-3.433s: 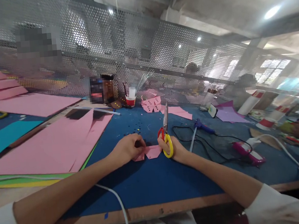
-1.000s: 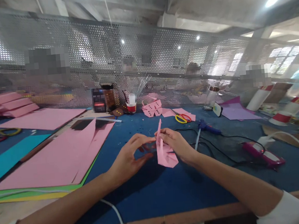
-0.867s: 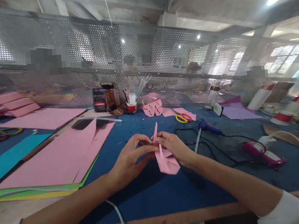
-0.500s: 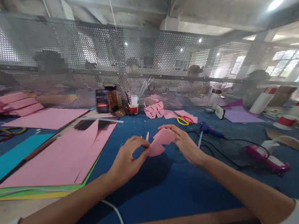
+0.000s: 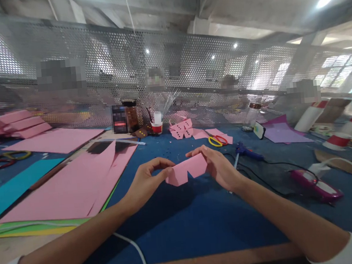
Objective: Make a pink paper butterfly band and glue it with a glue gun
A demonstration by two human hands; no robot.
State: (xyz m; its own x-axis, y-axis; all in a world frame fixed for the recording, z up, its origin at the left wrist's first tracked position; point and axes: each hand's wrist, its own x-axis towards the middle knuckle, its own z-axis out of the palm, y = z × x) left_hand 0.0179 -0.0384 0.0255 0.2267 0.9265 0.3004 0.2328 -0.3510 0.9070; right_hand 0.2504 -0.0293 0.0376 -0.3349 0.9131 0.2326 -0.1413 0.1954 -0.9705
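Observation:
Between my hands, above the blue table mat (image 5: pixel 172 235), is a folded pink paper cutout (image 5: pixel 188 168) with a notch in its lower edge. My left hand (image 5: pixel 148 181) pinches its left end between thumb and fingers. The fingers of my right hand (image 5: pixel 220 165) are closed on its right end; some are hidden behind the paper. Beyond the hands stands a pink butterfly-shaped paper piece (image 5: pixel 181 129) with dark dots. Scissors (image 5: pixel 216 140) with yellow and red handles lie to its right on pink scraps (image 5: pixel 199 133).
Pink sheets (image 5: pixel 66 186) and a teal strip (image 5: pixel 20 186) lie at left. A blue glue gun (image 5: pixel 248 152) with its cord and a magenta power strip (image 5: pixel 316 185) are at right. A red-and-white cup (image 5: pixel 156 128) stands before the perforated metal screen (image 5: pixel 182 57).
The pink paper cutout has turned so that its notched side faces me and its fold runs along the top. Both hands still hold it, shifted slightly.

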